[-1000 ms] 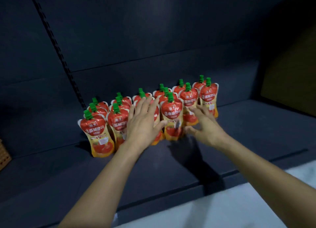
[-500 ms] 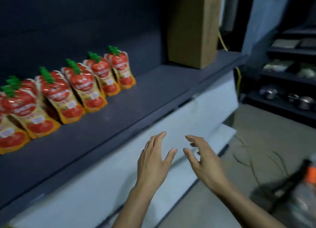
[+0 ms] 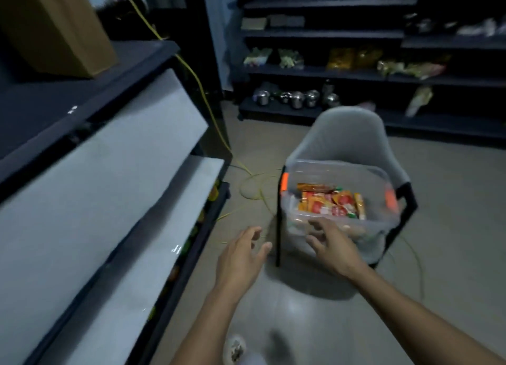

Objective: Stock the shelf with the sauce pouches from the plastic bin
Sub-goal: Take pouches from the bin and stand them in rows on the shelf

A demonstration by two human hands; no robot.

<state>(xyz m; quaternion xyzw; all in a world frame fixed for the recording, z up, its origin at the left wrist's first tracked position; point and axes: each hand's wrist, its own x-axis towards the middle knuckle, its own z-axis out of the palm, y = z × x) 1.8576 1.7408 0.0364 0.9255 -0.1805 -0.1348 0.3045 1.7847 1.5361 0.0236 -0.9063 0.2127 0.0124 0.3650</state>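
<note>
A clear plastic bin (image 3: 380, 222) with orange latches sits on a grey chair (image 3: 347, 134) right of centre. Several red and orange sauce pouches (image 3: 328, 203) lie in a heap inside it. My right hand (image 3: 331, 244) hovers empty at the bin's near rim, fingers spread and relaxed. My left hand (image 3: 241, 252) hangs empty over the floor, left of the bin, fingers loosely spread. The dark shelf (image 3: 90, 91) runs along the left edge; its stocked pouches are out of view.
A brown cardboard box (image 3: 54, 25) stands on the dark shelf at top left. White panels (image 3: 95, 186) front the lower shelves. A yellow cable (image 3: 208, 104) runs down to the floor. Dark shelving (image 3: 356, 74) with goods and metal pots lines the back wall.
The view has swung right from the shelf's rows of pouches to the bin on the chair. Both hands left the pouches and moved empty toward the bin.
</note>
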